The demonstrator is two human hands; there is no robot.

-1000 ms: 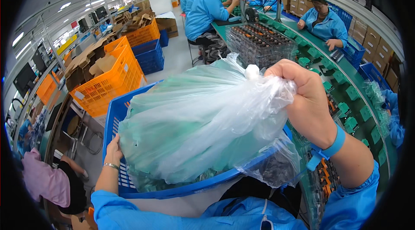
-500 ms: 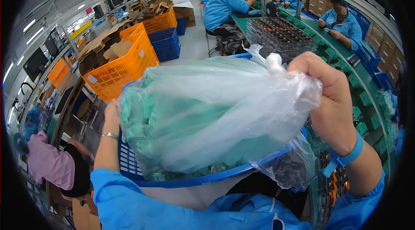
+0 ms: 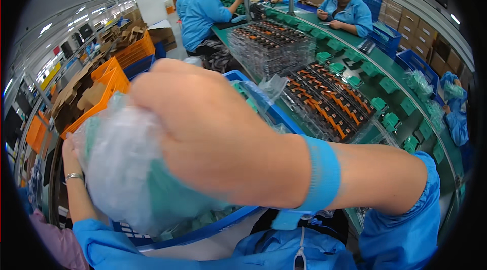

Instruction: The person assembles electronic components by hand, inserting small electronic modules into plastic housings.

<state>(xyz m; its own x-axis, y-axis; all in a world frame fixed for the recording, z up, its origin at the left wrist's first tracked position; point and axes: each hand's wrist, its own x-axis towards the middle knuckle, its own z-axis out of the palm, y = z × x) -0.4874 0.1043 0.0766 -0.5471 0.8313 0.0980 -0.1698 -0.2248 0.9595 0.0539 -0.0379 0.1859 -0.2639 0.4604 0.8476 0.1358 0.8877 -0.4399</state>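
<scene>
My right hand (image 3: 203,123), closed in a fist and blurred, is gripping a clear plastic bag (image 3: 127,173) at its gathered end. Green plastic parts show through the film. At the bag's left side is my left hand (image 3: 70,154), holding its edge; some of its fingers are hidden behind the film. The bag is over a blue plastic basket (image 3: 210,232), where more green parts show near the rim. A blue band (image 3: 324,171) circles my right wrist. My right hand and forearm cover much of the basket and bag.
Clear trays of black and orange parts (image 3: 329,102) lie right of the basket, with a taller tray stack (image 3: 271,49) behind. Green pieces (image 3: 389,85) line the green bench. Orange crates (image 3: 104,79) with cardboard stand left. Co-workers (image 3: 205,13) sit at the bench.
My right hand has swung left across the basket, bringing the bag's gathered end with it. The bag is bunched closer to my left hand. The view has turned right.
</scene>
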